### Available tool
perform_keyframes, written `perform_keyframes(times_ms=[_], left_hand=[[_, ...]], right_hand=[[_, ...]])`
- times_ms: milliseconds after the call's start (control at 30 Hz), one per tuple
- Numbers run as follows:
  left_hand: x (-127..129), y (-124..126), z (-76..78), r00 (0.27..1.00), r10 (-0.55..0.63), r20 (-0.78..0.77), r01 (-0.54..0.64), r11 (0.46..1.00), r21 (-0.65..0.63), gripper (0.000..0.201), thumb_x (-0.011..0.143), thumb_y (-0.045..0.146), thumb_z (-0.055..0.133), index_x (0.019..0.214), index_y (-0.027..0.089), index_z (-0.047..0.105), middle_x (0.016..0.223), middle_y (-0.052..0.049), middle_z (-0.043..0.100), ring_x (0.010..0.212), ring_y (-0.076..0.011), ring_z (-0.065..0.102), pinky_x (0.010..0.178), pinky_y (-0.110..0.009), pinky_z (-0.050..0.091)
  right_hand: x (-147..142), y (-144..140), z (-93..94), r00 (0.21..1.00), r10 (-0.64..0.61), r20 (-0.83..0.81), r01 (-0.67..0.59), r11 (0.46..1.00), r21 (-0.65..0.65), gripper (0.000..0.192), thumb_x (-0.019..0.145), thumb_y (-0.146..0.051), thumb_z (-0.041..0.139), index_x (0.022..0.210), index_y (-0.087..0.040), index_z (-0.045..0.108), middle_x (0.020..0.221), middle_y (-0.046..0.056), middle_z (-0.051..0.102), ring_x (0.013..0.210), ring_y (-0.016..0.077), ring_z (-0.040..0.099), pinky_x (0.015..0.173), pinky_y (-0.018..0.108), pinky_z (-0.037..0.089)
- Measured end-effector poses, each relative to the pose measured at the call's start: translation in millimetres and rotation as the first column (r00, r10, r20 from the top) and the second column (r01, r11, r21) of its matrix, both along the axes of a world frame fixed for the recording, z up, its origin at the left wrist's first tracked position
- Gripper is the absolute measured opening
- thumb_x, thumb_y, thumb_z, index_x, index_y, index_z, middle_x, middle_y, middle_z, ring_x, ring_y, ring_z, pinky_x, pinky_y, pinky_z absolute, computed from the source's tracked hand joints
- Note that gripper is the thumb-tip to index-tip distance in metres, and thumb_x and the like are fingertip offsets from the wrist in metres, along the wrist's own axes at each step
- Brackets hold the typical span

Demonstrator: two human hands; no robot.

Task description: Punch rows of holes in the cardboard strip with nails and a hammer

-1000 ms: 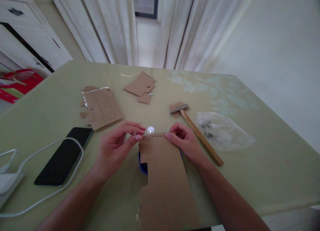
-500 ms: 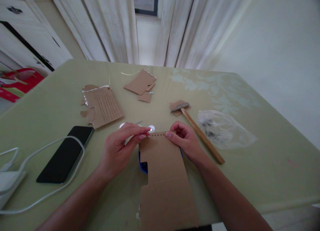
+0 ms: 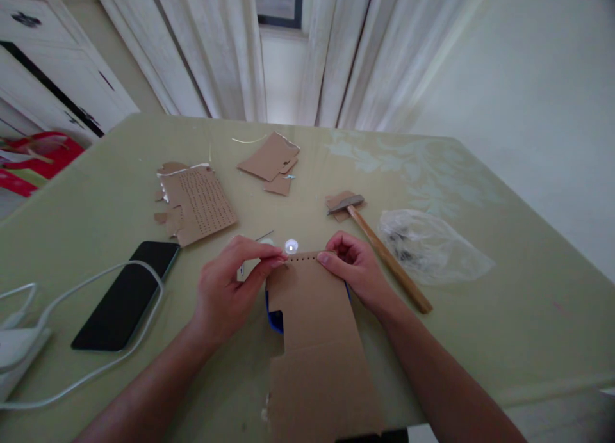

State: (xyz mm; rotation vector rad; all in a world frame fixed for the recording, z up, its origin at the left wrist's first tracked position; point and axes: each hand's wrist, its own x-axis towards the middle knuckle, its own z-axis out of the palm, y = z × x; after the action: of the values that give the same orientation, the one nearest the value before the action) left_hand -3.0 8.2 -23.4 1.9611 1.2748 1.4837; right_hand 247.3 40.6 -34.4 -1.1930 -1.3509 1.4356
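A long piece of brown cardboard (image 3: 317, 328) lies in front of me, a short row of small holes along its far edge. On that edge's right end my right hand (image 3: 353, 264) is closed, thumb on top and fingers curled beneath. At the left end of the holes, my left hand (image 3: 240, 276) makes a pinch, its fingertips at the cardboard's far edge. Whatever sits between those fingertips is too small to make out. Part of a blue object (image 3: 275, 320) shows under the cardboard's left side. Just beyond the edge is a small shiny round disc (image 3: 291, 246).
A hammer (image 3: 391, 257) with a wooden handle lies right of my hands, beside a clear plastic bag (image 3: 432, 248). Left are a cardboard piece full of holes (image 3: 204, 203), a black phone (image 3: 125, 296) and a white cable (image 3: 161, 289). Cardboard scraps (image 3: 271, 158) lie farther back.
My left hand has shifted slightly, its fingers drawn in a little, and more of the shiny disc shows. My right hand and the cardboard stay almost still.
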Motion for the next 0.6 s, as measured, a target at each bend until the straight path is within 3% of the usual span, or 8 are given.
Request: perform_keyframes(times_ms=[300, 600], left_hand=[[-2.4, 2.3, 4.6, 0.998, -0.037, -0.057, 0.042, 0.994, 0.097, 0.024, 0.099, 0.006, 0.075, 0.105, 0.027, 0.083, 0.095, 0.002, 0.086, 0.084, -0.0151, 0.078, 0.081, -0.028, 0.061], [-0.4, 0.0, 4.5, 0.998, -0.04, -0.042, 0.044, 0.994, 0.098, 0.026, 0.102, 0.01, 0.073, 0.112, 0.03, 0.085, 0.099, -0.001, 0.088, 0.085, -0.0174, 0.08, 0.081, -0.032, 0.064]], right_hand=[[-1.6, -0.8, 3.8, 1.0, 0.005, -0.004, -0.005, 1.0, -0.009, 0.05, 0.081, -0.062, 0.092, 0.079, -0.024, 0.06, 0.069, -0.004, 0.051, 0.062, 0.0142, 0.042, 0.056, 0.028, 0.031], [-1.6, -1.5, 3.8, 1.0, 0.006, 0.004, -0.006, 1.0, -0.003, 0.051, 0.081, -0.063, 0.092, 0.079, -0.024, 0.059, 0.07, -0.003, 0.052, 0.062, 0.0144, 0.043, 0.055, 0.028, 0.032]])
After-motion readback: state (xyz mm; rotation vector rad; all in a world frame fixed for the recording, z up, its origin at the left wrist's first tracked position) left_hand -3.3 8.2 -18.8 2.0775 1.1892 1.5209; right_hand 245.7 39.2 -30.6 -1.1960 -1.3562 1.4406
